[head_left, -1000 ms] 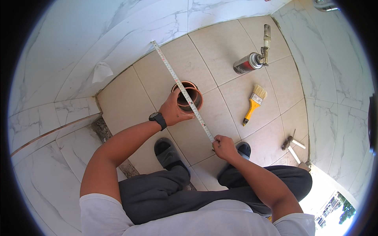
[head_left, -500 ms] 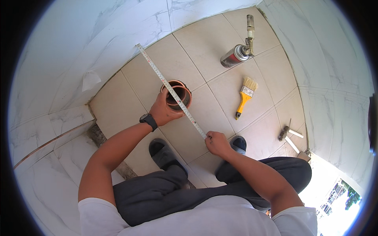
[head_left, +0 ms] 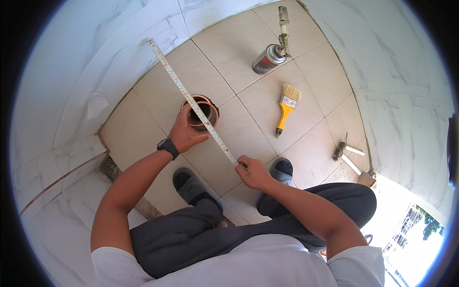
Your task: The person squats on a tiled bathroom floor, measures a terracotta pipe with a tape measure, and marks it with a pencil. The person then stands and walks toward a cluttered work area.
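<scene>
My left hand (head_left: 185, 134), with a dark watch on its wrist, is closed around the near left side of a short orange-brown pipe fitting (head_left: 218, 115). The fitting's round, dark opening faces up. Across that opening runs a pale steel tape measure (head_left: 174, 76), its blade slanting from the far left wall down to my right hand (head_left: 253, 173). My right hand is closed on the blade's near end; whatever else it holds there is mostly hidden by the fingers. The blade's free tip shows against the marbled wall.
On the tiled floor (head_left: 210, 62), a gas torch on a canister (head_left: 269, 59) stands at the back. A yellow-handled paintbrush (head_left: 287, 112) lies closer, and a hammer-like tool with white handles (head_left: 351, 165) lies at right. Marbled walls (head_left: 392, 62) enclose the floor. My sandalled feet are below.
The view has shifted, so most things sit further left and higher. The tape's tip appears higher against the wall, with a slightly longer stretch of blade showing. Both hands keep their holds.
</scene>
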Demonstrator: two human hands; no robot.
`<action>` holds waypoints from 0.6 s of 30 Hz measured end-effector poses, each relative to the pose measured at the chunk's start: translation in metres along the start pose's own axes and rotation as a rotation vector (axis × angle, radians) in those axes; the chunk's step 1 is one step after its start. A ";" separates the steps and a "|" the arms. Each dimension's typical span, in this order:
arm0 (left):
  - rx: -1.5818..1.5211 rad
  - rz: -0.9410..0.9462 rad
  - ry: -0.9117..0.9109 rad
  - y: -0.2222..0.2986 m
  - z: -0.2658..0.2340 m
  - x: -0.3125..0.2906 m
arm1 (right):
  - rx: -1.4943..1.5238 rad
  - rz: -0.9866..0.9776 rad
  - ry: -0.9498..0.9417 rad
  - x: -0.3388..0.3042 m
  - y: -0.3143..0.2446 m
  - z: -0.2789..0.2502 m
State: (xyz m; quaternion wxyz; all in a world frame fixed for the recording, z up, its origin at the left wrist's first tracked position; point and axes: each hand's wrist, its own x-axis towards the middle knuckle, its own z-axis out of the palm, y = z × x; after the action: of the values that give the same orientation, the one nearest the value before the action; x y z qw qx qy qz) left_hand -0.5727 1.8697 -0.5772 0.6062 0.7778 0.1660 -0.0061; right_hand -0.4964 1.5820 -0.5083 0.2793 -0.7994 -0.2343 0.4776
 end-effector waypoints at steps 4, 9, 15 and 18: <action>0.110 0.009 -0.003 -0.008 -0.003 -0.001 | 0.079 0.094 0.039 -0.004 -0.019 -0.009; 0.215 -0.040 0.017 -0.006 -0.003 -0.003 | 0.010 0.090 0.183 0.009 -0.025 -0.025; 0.205 -0.059 0.045 -0.002 -0.001 -0.004 | -0.441 0.139 0.263 0.039 -0.001 -0.038; 0.226 -0.033 0.055 -0.002 -0.003 -0.003 | -0.728 0.187 0.248 0.068 0.011 -0.037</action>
State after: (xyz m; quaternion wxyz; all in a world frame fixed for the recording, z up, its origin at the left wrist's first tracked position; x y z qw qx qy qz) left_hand -0.5766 1.8719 -0.5777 0.5098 0.8381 0.1937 -0.0134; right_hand -0.4327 1.6098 -0.5447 -0.0410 -0.9157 -0.2792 0.2862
